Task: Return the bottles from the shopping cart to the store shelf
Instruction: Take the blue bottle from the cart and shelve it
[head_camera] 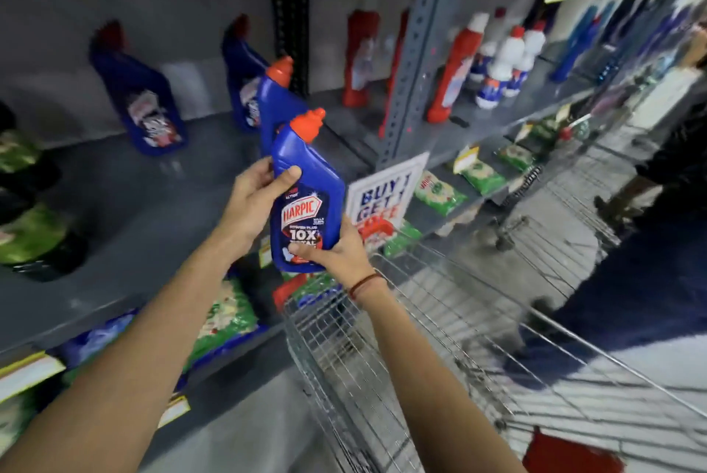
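Observation:
I hold a blue Harpic bottle (pixel 306 201) with an orange cap upright in front of the grey shelf (pixel 134 205). My left hand (pixel 252 205) grips its shoulder, thumb across the front. My right hand (pixel 336 250) cups its base. A second blue bottle (pixel 277 101) rises right behind it, its base hidden by my left hand, so I cannot tell whether it is held. Two more blue bottles (pixel 143 109) (pixel 245 82) stand at the back of the shelf. The wire shopping cart (pixel 421 338) is below my right arm.
Red bottles (pixel 359 59) and white bottles (pixel 501 67) stand further right past a grey upright post (pixel 413 63). A "BUY 1 GET 1" sign (pixel 382 197) hangs on the shelf edge. Green packets (pixel 225 319) fill the lower shelf. A person (pixel 673 166) stands at the far right.

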The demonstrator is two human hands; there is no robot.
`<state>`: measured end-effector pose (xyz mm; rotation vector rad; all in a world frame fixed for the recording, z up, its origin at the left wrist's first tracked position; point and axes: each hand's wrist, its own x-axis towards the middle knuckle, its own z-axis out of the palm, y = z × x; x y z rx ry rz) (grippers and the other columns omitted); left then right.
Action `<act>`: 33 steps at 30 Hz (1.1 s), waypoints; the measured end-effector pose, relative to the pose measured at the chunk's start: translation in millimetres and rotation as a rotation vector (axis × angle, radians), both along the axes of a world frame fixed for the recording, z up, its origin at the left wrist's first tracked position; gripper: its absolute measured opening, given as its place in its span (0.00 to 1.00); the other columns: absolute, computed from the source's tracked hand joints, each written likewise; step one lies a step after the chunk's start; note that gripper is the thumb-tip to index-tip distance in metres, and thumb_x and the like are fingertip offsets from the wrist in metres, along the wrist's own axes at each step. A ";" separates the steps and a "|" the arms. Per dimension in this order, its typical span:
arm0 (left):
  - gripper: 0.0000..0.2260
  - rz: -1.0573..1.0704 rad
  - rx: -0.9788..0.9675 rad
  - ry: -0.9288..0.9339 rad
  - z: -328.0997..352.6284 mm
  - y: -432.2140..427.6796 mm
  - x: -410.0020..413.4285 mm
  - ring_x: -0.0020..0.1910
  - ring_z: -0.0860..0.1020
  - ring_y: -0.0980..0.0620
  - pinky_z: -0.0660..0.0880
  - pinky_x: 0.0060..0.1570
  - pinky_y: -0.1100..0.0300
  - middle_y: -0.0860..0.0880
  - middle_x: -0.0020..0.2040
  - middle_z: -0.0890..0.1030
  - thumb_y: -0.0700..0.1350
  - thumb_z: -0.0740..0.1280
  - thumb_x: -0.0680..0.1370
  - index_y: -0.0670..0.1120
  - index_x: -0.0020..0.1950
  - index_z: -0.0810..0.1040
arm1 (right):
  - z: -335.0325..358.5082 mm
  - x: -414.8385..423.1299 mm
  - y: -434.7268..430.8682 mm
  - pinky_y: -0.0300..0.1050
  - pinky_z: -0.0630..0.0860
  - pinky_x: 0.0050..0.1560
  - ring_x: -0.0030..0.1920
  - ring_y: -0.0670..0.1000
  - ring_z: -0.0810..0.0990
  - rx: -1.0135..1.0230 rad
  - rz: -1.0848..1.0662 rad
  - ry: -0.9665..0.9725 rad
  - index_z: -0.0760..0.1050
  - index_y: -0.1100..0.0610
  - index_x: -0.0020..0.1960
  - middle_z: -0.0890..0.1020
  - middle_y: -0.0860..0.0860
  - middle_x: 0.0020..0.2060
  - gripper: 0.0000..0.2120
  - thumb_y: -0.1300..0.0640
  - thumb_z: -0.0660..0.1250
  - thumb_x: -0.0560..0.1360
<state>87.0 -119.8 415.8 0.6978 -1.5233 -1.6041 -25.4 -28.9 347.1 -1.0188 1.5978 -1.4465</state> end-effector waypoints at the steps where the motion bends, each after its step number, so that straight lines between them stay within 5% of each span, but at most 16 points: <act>1: 0.09 0.016 -0.057 -0.004 8.7 -9.8 15.9 0.37 0.81 0.64 0.76 0.40 0.72 0.61 0.36 0.85 0.35 0.63 0.76 0.48 0.48 0.76 | 8.6 10.6 -17.3 0.40 0.79 0.51 0.47 0.45 0.81 -0.013 0.020 0.047 0.71 0.59 0.58 0.82 0.53 0.50 0.31 0.64 0.80 0.58; 9: 0.11 0.174 -0.189 0.025 18.9 -62.4 96.4 0.43 0.80 0.66 0.76 0.47 0.72 0.65 0.41 0.84 0.45 0.70 0.71 0.51 0.52 0.75 | 31.2 62.3 -117.0 0.53 0.74 0.63 0.56 0.52 0.77 -0.021 0.184 0.210 0.66 0.59 0.64 0.78 0.58 0.59 0.40 0.64 0.81 0.56; 13: 0.25 0.262 -0.170 0.019 1.4 -71.8 118.1 0.47 0.80 0.65 0.76 0.46 0.72 0.64 0.45 0.84 0.61 0.73 0.61 0.53 0.53 0.75 | 26.4 80.2 -135.2 0.52 0.73 0.63 0.55 0.51 0.75 0.001 0.244 0.262 0.66 0.60 0.63 0.78 0.57 0.59 0.38 0.64 0.80 0.58; 19: 0.13 0.305 -0.162 -0.094 -29.1 -86.5 129.5 0.48 0.80 0.60 0.77 0.48 0.70 0.65 0.45 0.84 0.40 0.69 0.72 0.54 0.53 0.75 | 8.0 82.1 -140.9 0.46 0.74 0.59 0.56 0.48 0.75 0.011 0.288 0.281 0.66 0.57 0.64 0.78 0.54 0.58 0.35 0.61 0.79 0.61; 23: 0.21 0.268 -0.148 -0.400 -75.7 -83.7 148.2 0.52 0.81 0.55 0.76 0.55 0.59 0.62 0.46 0.84 0.59 0.75 0.62 0.59 0.52 0.74 | -14.1 77.1 -137.5 0.37 0.77 0.55 0.56 0.48 0.75 0.030 0.288 0.245 0.67 0.61 0.63 0.77 0.51 0.53 0.30 0.67 0.75 0.65; 27: 0.22 0.349 -0.278 -0.614 -96.8 -83.0 143.7 0.57 0.79 0.47 0.74 0.58 0.51 0.46 0.57 0.82 0.47 0.74 0.69 0.44 0.61 0.75 | -14.7 75.0 -142.9 0.40 0.73 0.58 0.56 0.49 0.75 0.069 0.308 0.241 0.67 0.61 0.62 0.77 0.51 0.53 0.26 0.65 0.73 0.68; 33: 0.21 0.425 -0.349 -0.703 -96.4 -100.5 136.5 0.55 0.80 0.45 0.75 0.55 0.51 0.45 0.56 0.83 0.50 0.72 0.70 0.45 0.60 0.75 | -14.0 77.8 -163.3 0.50 0.73 0.63 0.57 0.50 0.75 0.074 0.296 0.272 0.67 0.62 0.63 0.77 0.59 0.60 0.25 0.64 0.72 0.69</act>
